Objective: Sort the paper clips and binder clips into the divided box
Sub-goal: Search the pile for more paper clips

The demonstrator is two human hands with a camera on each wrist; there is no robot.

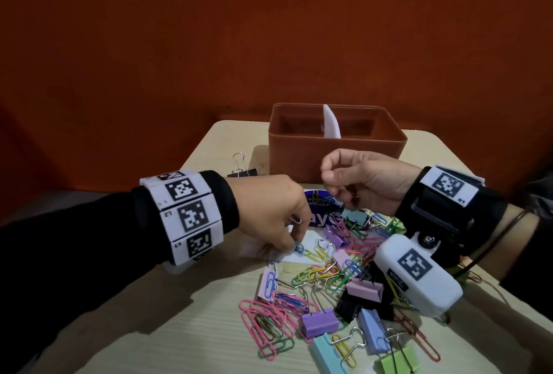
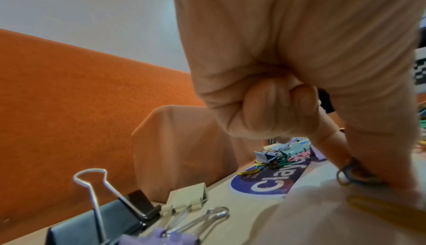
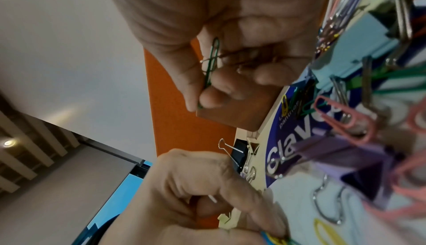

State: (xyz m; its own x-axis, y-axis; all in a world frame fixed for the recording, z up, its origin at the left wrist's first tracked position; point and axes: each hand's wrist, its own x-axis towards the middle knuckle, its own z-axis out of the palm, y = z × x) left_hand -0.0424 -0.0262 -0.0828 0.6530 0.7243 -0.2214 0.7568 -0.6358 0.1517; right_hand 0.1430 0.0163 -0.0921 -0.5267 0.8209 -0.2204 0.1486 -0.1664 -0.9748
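The divided box (image 1: 336, 152) stands at the far side of the table (image 1: 185, 322), its long axis running left to right, with a white divider (image 1: 331, 122) upright across the middle. What lies in either half is hidden by the near wall. The right hand (image 1: 363, 180) hovers just in front of the box, thumb and forefinger pinching a green paper clip (image 3: 213, 61) that points lengthwise along the fingers. The left hand (image 1: 270, 212) reaches down to the near pile (image 1: 338, 284), fingers curled, fingertips pinching a blue paper clip (image 1: 298, 247) lying on white paper. A black binder clip (image 1: 243, 169) sits left of the box. The right wrist camera (image 1: 417, 279) covers part of the pile.
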